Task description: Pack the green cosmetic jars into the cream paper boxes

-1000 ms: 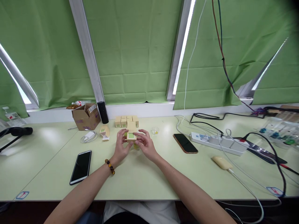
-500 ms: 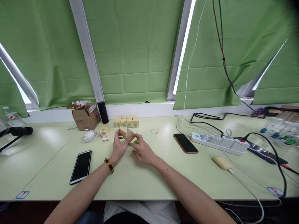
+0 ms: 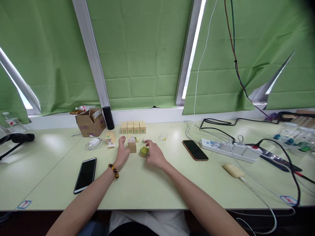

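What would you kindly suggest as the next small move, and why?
Probably grasp the small green object with the right hand: its fingers are right at it, while the small cardboard box, seemingly open, stands beside the left hand.

Cardboard box: purple print, white label, unreadable
Kraft boxes: green labels, too small to read
Desk sticker: red mark, blue outline, illegible

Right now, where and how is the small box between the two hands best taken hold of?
Probably grip the small box by its lower side walls, coming from the left, where the left hand is nearest. It stands upright, its flat walls should suit a pinch, and its top looks open, so gripping there might bend it.
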`<action>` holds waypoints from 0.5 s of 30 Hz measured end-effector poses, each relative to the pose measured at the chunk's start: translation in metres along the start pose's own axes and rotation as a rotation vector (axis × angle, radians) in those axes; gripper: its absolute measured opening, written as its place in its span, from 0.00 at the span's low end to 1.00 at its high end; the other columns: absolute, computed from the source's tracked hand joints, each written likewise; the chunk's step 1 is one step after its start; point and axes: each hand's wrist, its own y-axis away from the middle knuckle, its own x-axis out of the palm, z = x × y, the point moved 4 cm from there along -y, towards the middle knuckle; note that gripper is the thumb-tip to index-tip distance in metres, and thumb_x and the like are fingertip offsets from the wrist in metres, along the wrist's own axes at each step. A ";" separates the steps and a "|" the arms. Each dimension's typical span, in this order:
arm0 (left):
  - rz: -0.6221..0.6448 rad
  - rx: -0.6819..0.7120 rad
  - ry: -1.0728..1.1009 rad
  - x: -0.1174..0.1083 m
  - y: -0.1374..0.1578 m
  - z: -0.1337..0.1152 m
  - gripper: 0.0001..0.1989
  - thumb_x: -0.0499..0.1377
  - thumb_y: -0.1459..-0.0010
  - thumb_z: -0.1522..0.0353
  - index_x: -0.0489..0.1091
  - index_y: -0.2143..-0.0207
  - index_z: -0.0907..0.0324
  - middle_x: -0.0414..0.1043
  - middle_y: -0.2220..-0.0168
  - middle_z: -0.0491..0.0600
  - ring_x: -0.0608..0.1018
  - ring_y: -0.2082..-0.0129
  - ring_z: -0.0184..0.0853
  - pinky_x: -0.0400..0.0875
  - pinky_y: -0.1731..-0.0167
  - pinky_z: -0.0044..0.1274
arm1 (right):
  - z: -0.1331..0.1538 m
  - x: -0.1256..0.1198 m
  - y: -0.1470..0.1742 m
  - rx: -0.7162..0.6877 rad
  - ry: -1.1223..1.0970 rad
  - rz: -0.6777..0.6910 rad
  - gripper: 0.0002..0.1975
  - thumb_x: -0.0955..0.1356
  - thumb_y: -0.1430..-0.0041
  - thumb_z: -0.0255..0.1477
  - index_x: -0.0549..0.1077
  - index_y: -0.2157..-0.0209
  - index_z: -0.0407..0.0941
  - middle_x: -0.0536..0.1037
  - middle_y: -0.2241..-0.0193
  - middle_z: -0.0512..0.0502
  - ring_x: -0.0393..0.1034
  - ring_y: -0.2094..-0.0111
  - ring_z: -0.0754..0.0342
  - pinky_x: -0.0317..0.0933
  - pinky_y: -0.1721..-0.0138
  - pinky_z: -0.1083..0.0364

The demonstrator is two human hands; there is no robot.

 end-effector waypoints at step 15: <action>-0.056 0.183 -0.644 0.008 0.008 -0.025 0.44 0.68 0.47 0.58 0.49 0.35 0.57 0.61 0.48 0.58 0.68 0.44 0.54 0.64 0.45 0.46 | -0.014 0.011 -0.003 0.031 -0.140 0.003 0.35 0.72 0.47 0.22 0.59 0.39 0.51 0.76 0.49 0.42 0.72 0.53 0.47 0.62 0.58 0.53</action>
